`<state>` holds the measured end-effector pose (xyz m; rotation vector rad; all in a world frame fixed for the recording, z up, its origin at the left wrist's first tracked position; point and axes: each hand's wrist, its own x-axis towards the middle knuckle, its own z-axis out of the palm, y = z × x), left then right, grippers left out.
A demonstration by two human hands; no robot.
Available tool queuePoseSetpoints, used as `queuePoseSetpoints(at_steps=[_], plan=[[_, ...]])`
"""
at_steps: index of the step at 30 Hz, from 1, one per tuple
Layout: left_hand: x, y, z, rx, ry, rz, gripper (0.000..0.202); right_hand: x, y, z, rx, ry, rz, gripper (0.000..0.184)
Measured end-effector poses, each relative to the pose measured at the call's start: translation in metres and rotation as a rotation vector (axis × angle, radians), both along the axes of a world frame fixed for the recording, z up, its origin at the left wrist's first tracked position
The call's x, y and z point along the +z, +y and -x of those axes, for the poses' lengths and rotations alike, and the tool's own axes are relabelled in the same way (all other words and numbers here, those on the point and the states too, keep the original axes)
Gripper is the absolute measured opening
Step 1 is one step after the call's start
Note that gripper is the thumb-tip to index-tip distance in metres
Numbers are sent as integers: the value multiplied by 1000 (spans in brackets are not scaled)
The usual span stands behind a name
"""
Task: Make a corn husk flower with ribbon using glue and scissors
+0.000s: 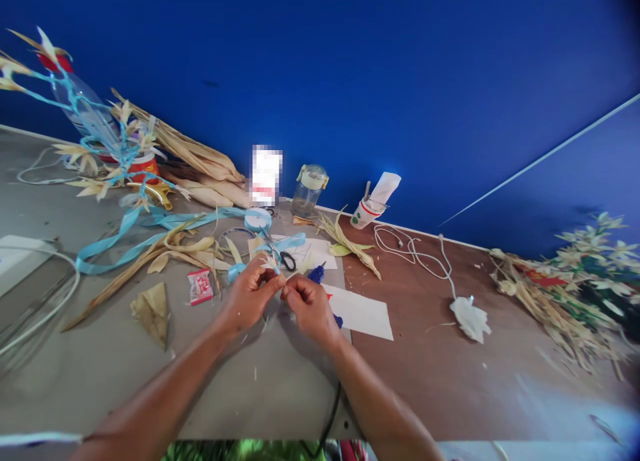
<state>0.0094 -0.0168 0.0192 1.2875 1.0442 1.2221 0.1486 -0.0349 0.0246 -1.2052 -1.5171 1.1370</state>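
Observation:
My left hand [255, 289] and my right hand [309, 306] meet fingertip to fingertip above the table. Both are closed in a pinch. A small pale piece of husk [273, 266] with a bluish tint shows at the left fingertips; the fingers hide most of it. What the right fingertips pinch is too small to make out. Just beyond lie scissors with black handles [287, 261] and a roll of light blue ribbon [258, 219]. A blue glue gun [317, 273] lies partly hidden behind my right hand, by a white paper sheet [367, 312].
Dried corn husks [195, 151] lie at the back left, near a blue-wrapped branch with husk flowers [127, 157]. A lidded jar [307, 191], a paper cup [367, 213] and a white cable [415, 251] stand or lie along the wall. Flower bunches [575, 287] lie right.

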Motion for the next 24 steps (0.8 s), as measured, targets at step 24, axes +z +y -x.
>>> queuePoseSetpoints(at_steps=[24], plan=[[11,-4,-10,-19,-167,176,28,-2,0,-5,27,-290,-368,26]])
